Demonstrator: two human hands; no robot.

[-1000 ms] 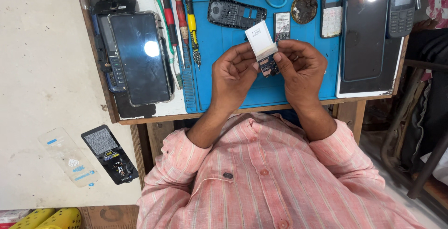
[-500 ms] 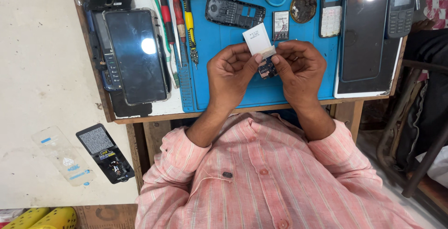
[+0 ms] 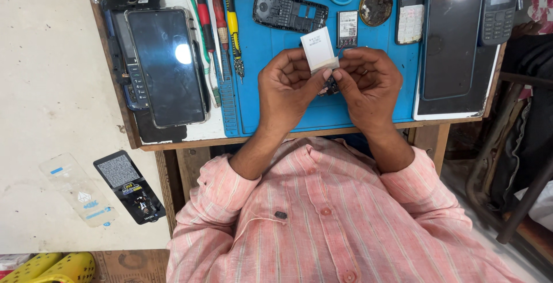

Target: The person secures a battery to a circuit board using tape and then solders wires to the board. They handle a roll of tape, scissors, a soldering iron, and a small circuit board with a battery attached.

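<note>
The white paper slip (image 3: 318, 49) is a small rectangle, folded at its lower edge, with faint print near the top. Left hand (image 3: 288, 87) and right hand (image 3: 368, 84) both pinch it, together with a small dark part (image 3: 330, 85) beneath, above the blue mat (image 3: 271, 104) on the desk (image 3: 178, 136). Compared with half a second earlier, the slip stands more upright and the hands sit slightly closer together.
</note>
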